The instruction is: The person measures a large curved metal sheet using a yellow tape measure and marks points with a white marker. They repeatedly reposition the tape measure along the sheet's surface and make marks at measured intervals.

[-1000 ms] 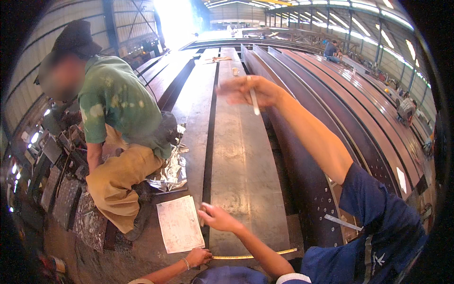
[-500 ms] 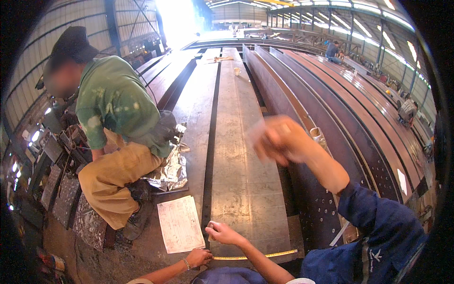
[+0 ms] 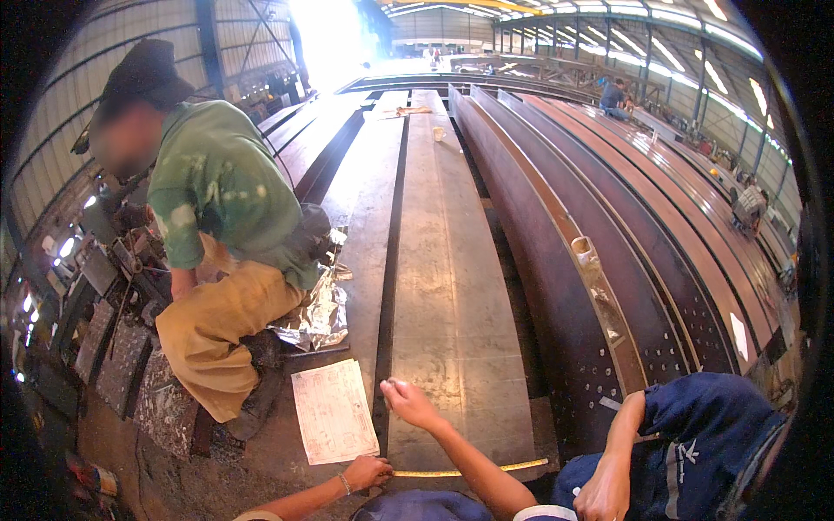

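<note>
My left hand [image 3: 370, 471], with a bracelet at its wrist, is closed at the left end of a yellow measuring tape [image 3: 426, 474]. The tape lies across the near end of a long flat steel beam [image 3: 456, 304]. Above that beam's left edge, my right hand [image 3: 410, 404] is raised with its fingers pinched together. Something small and dark may show at the fingertips, but I cannot make it out. A printed drawing sheet [image 3: 335, 412] lies flat just beyond my left hand, to the left of the beam.
On the left sits a person in a green shirt [image 3: 221, 182], beside crumpled foil [image 3: 314, 317]. Close on my right is a person in a navy sleeve [image 3: 712, 425], hand lowered. Tall steel beams [image 3: 539, 234] stand right; a cup [image 3: 439, 134] sits far along the flat beam.
The navy-sleeved person's hand has dropped from above the beams to low beside me. My right hand has risen a little, away from me. My left hand stays at the tape.
</note>
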Action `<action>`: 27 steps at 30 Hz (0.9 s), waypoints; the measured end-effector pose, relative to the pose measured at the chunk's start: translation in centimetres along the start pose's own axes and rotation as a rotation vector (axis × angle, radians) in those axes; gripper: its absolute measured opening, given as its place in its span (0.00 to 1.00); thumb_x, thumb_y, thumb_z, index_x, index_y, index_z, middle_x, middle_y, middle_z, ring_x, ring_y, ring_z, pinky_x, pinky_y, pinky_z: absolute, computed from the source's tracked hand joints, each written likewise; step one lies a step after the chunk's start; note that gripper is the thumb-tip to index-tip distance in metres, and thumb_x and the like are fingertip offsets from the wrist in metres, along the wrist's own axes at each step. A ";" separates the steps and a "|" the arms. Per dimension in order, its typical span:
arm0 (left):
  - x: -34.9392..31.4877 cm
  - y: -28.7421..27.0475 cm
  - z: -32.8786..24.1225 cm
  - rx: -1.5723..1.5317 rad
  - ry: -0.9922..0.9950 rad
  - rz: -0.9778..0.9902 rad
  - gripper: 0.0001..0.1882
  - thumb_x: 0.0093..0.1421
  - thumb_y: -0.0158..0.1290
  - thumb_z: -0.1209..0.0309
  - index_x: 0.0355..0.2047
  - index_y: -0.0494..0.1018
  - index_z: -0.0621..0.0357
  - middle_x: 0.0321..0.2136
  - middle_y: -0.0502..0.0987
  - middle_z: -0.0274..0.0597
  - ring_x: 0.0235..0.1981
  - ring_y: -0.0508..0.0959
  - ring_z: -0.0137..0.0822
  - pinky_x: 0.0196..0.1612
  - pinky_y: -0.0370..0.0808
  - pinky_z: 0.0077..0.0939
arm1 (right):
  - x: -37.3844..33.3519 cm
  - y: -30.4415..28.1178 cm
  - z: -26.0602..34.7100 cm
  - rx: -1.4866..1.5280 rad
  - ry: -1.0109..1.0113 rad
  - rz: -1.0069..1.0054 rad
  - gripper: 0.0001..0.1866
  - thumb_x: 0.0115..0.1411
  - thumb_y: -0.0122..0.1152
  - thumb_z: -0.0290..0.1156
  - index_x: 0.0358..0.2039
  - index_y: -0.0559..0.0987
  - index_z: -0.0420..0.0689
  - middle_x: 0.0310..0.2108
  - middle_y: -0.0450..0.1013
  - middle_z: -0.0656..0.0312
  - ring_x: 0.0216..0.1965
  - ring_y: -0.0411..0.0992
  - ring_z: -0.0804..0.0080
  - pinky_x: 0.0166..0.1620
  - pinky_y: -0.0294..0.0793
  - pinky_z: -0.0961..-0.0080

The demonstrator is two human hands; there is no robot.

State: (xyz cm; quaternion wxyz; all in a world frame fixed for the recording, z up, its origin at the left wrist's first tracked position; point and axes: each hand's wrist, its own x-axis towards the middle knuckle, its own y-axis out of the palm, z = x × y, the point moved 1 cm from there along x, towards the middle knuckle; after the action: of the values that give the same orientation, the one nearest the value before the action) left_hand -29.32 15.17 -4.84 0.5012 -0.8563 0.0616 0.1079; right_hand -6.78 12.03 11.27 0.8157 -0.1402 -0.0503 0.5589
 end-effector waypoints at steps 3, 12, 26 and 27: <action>0.6 -0.1 -0.2 0.006 0.002 0.016 0.12 0.59 0.56 0.60 0.40 0.81 0.49 0.34 0.79 0.37 0.35 0.81 0.43 0.36 0.78 0.40 | 2.8 -1.2 0.8 -0.018 -0.134 -0.237 0.23 0.71 0.49 0.46 0.29 0.73 0.38 0.17 0.68 0.62 0.22 0.69 0.73 0.28 0.68 0.70; 0.0 0.5 0.6 0.030 -0.035 0.028 0.12 0.59 0.58 0.59 0.42 0.81 0.42 0.34 0.79 0.34 0.36 0.82 0.41 0.33 0.79 0.40 | 14.1 -7.6 18.1 0.404 -0.041 -0.055 0.32 0.68 0.46 0.61 0.15 0.62 0.52 0.11 0.55 0.70 0.11 0.51 0.76 0.15 0.50 0.72; 0.4 -1.7 -2.6 -0.277 0.010 -0.290 0.07 0.55 0.61 0.60 0.32 0.84 0.44 0.27 0.80 0.34 0.27 0.82 0.42 0.30 0.78 0.37 | 27.1 -14.3 33.3 0.005 -0.134 -0.402 0.20 0.70 0.46 0.46 0.41 0.75 0.41 0.40 0.70 0.53 0.39 0.71 0.59 0.41 0.71 0.62; 0.5 -1.9 -3.0 -0.254 0.003 -0.271 0.07 0.54 0.61 0.60 0.32 0.83 0.44 0.27 0.80 0.34 0.27 0.82 0.43 0.30 0.78 0.37 | 26.7 -14.9 32.6 -0.040 -0.111 -0.425 0.21 0.70 0.45 0.46 0.43 0.76 0.40 0.44 0.71 0.51 0.42 0.72 0.58 0.44 0.72 0.62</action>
State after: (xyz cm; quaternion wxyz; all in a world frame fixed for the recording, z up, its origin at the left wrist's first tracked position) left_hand -28.03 13.48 -1.91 0.3990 -0.9133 -0.0676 0.0452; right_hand 8.70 37.42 44.70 0.9083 -0.1114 -0.1347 0.3802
